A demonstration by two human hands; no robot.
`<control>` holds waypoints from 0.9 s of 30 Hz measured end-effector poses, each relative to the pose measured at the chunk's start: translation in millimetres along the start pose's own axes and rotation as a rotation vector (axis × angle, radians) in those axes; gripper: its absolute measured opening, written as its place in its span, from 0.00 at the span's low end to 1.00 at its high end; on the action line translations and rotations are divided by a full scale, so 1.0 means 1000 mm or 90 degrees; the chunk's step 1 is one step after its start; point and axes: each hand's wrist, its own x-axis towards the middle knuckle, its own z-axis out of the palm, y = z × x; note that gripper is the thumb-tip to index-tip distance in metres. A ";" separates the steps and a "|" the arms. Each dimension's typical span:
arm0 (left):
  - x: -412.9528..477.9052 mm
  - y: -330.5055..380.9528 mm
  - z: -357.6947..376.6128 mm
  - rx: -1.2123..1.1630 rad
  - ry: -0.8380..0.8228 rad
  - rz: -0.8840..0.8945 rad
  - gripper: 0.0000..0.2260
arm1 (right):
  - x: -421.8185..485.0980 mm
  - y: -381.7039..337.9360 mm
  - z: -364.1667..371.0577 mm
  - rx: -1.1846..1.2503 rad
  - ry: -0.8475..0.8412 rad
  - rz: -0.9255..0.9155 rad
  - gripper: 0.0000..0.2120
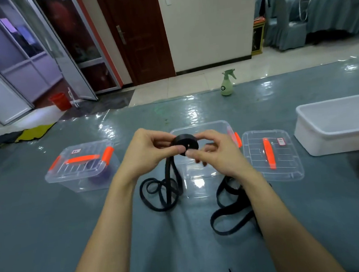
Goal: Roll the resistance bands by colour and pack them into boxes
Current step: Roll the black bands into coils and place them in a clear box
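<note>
The left hand (146, 152) and right hand (215, 154) pinch the half-rolled black band (185, 145), its tail loose on the counter (53, 217); a second black band (231, 214) lies unrolled, unpacked.

black band roll (185, 144), clear boxes with orange handles (81, 159), white tub (335, 126), green spray bottle (227, 84)

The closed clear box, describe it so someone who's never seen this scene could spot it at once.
On the grey mat, a row of containers lies ahead of the person. The closed clear box is leftmost, left of the left hand. It alone has its lid on, orange handle on top; the middle box is open and the white tub lidless.
</note>
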 end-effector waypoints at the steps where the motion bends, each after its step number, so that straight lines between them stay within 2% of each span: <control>1: 0.003 0.003 -0.005 0.132 -0.035 0.026 0.07 | 0.001 -0.002 -0.005 -0.119 -0.006 -0.008 0.24; 2: 0.008 0.008 -0.009 0.269 -0.072 0.059 0.06 | 0.002 -0.005 -0.007 -0.204 -0.016 -0.022 0.26; 3: 0.013 0.014 -0.011 0.396 -0.109 0.094 0.06 | 0.004 -0.009 -0.005 -0.248 -0.030 -0.041 0.23; 5: 0.025 0.029 -0.012 0.582 -0.166 0.146 0.09 | 0.008 -0.015 0.005 -0.288 -0.062 -0.073 0.10; 8: 0.039 0.044 -0.014 0.698 -0.206 0.178 0.11 | 0.014 -0.018 0.014 -0.307 -0.070 -0.075 0.08; 10: 0.046 0.049 -0.019 0.641 -0.220 0.159 0.08 | 0.016 -0.019 0.009 -0.257 -0.050 -0.087 0.08; 14: 0.050 0.031 -0.034 0.300 -0.190 0.035 0.12 | 0.023 -0.023 -0.009 -0.084 0.023 -0.119 0.09; 20: 0.041 0.003 -0.004 -0.118 0.001 0.060 0.13 | 0.040 -0.030 -0.019 0.258 0.035 -0.134 0.06; 22: 0.046 0.002 0.006 -0.177 0.034 0.073 0.13 | 0.043 -0.026 -0.009 0.379 0.031 -0.113 0.09; 24: 0.052 0.002 0.007 -0.171 0.052 0.064 0.14 | 0.046 -0.021 -0.001 0.445 0.028 -0.093 0.11; 27: 0.054 0.003 -0.008 -0.080 0.027 0.035 0.11 | 0.046 -0.014 -0.005 0.394 -0.010 -0.049 0.14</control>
